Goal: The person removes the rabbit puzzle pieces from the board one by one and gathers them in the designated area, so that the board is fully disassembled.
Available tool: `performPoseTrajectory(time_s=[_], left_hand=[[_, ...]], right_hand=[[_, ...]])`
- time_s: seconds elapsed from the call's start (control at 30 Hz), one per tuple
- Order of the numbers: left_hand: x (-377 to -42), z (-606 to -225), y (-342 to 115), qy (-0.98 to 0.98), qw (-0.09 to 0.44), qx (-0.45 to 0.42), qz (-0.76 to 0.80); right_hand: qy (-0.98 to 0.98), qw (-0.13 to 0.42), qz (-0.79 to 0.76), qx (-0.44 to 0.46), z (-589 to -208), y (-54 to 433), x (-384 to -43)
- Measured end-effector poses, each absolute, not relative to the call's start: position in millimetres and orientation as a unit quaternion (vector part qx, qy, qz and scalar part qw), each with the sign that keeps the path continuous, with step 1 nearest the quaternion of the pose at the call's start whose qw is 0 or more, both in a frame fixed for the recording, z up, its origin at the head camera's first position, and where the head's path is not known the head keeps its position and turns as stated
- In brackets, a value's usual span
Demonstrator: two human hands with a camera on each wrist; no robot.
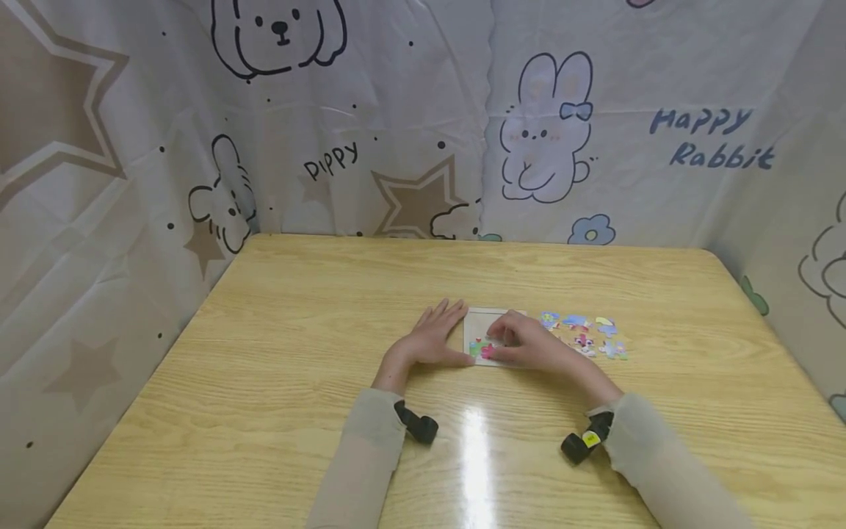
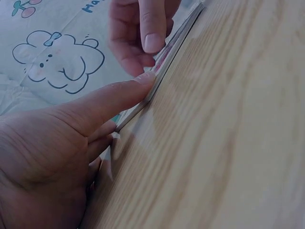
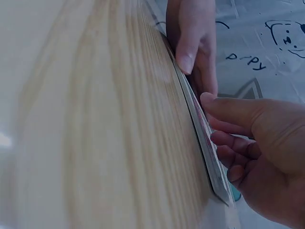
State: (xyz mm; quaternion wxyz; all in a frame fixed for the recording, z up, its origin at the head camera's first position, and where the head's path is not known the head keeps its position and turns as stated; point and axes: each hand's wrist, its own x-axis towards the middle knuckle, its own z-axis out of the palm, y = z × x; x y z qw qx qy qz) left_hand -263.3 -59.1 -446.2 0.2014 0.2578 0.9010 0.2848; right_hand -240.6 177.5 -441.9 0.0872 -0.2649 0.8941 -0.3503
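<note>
A pale, shallow puzzle tray [image 1: 477,321] lies on the table between the two hands. Green and pink puzzle pieces [image 1: 487,352] sit in its near left corner. My left hand [image 1: 431,339] rests at the tray's left side with fingers spread, its thumb along the near edge in the left wrist view. Over the tray, my right hand [image 1: 529,342] has its fingers loosely bent and its thumb beside the pink piece. The right wrist view shows a gap between that thumb [image 3: 224,107] and the bent fingers, with no piece visible there. The right hand hides part of the tray.
Several loose puzzle pieces [image 1: 608,328] lie right of the tray, some partly behind the right hand. The wooden table [image 1: 277,345] extends around them. A printed curtain [image 1: 396,110] hangs behind and at both sides. Each wrist wears a black camera [image 1: 423,428].
</note>
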Motion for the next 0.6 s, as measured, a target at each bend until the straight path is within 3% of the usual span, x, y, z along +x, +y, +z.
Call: performPoseTrajectory(time_s=[0.6], left_hand=[[-264,-447,-59,0.899,0.203,0.257,0.289]], right_hand=[[0.886,0.132,-0.363,-0.256,-439,154,-245]])
